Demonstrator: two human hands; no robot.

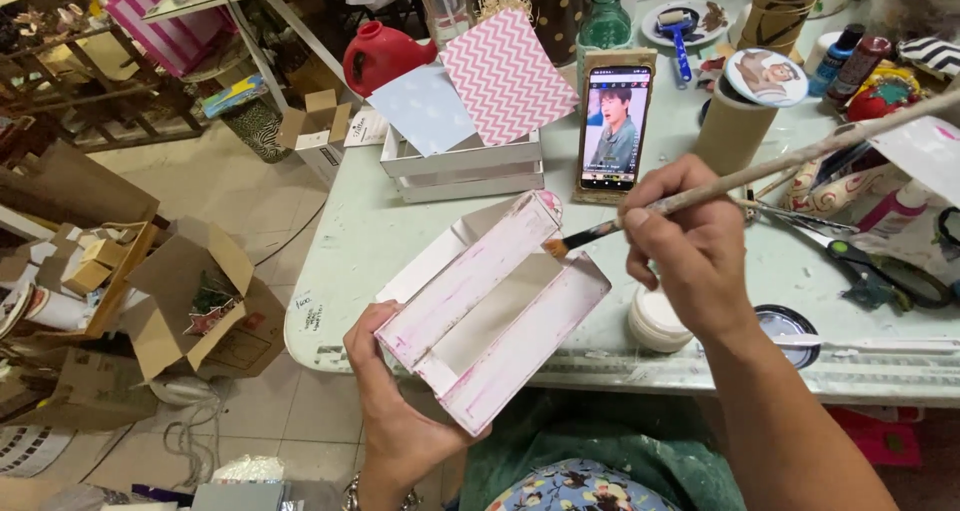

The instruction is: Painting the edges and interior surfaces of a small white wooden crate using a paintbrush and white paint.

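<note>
Right hand [690, 256]: fingers pinched on a long paintbrush [720, 183], bristle tip touching the upper slat of a small white-and-pink wooden crate [495, 306]. Left hand [400, 411]: closed around the crate's lower end, holding it tilted over the counter's [350, 261] near edge. Adjacent on the counter: round white paint pot [655, 321] just beside the crate; phone [614, 128] propped upright behind; black-handled scissors [880, 271] toward the right edge.
</note>
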